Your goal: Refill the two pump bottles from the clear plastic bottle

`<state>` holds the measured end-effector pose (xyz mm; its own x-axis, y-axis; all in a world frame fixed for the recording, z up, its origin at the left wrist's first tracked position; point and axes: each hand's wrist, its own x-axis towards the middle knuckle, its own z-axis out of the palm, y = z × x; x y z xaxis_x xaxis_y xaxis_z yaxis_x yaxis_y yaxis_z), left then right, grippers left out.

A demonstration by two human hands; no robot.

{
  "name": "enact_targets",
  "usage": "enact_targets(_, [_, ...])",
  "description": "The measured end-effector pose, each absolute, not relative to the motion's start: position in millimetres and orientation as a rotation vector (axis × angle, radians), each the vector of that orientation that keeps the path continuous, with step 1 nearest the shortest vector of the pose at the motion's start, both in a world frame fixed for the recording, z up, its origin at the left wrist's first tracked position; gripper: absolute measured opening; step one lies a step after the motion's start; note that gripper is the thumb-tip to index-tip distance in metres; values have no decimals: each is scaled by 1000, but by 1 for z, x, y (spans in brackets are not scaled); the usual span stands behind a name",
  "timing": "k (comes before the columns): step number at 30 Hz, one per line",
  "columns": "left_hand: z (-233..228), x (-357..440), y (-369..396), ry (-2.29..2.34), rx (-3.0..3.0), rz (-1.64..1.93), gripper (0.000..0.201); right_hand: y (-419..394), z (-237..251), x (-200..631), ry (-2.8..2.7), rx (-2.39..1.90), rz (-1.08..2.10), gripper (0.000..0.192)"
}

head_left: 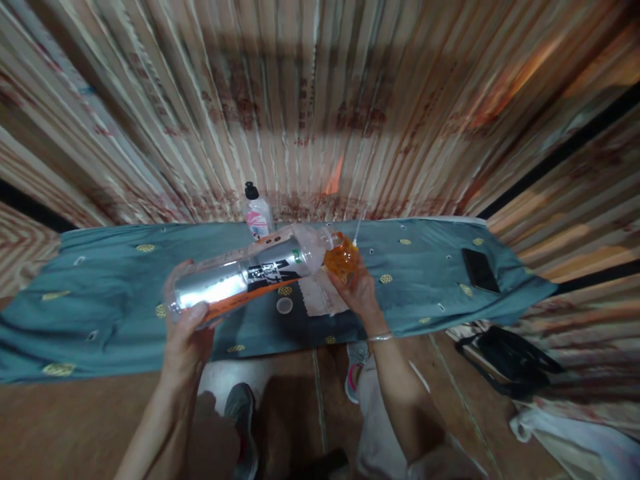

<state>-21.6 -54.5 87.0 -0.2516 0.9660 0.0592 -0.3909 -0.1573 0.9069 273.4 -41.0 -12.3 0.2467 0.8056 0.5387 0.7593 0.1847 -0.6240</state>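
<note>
My left hand (190, 337) is wrapped round the base end of a large clear plastic bottle (270, 260) with a shiny silver label. The bottle is tilted nearly level, its neck pointing right, and orange shows along its lower side. Against its mouth is a small rounded orange cup (343, 259), gripped by my right hand (361, 293). Whether the cup or its contents give the orange colour, I cannot tell. Below them on the cloth lie a small round white cap (285, 305) and a pale paper napkin (320, 297).
A teal cloth with yellow patterns (425, 287) covers the low table. A clear bottle with a black top and pink label (257, 212) stands at the back. A black phone (480, 270) lies on the right. On the floor is a black bag (515, 360). Pleated curtains (280, 120) hang behind.
</note>
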Motion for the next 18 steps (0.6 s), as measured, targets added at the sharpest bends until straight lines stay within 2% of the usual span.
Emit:
enact_targets(9, [90,-26,-54,1030,832,1603,61,-36,-16,273,-1475,-1560,76,72])
enact_targets(18, [96,-26,-56,1131,744,1578,59,-34,-17,271,-1431,-1512,125,67])
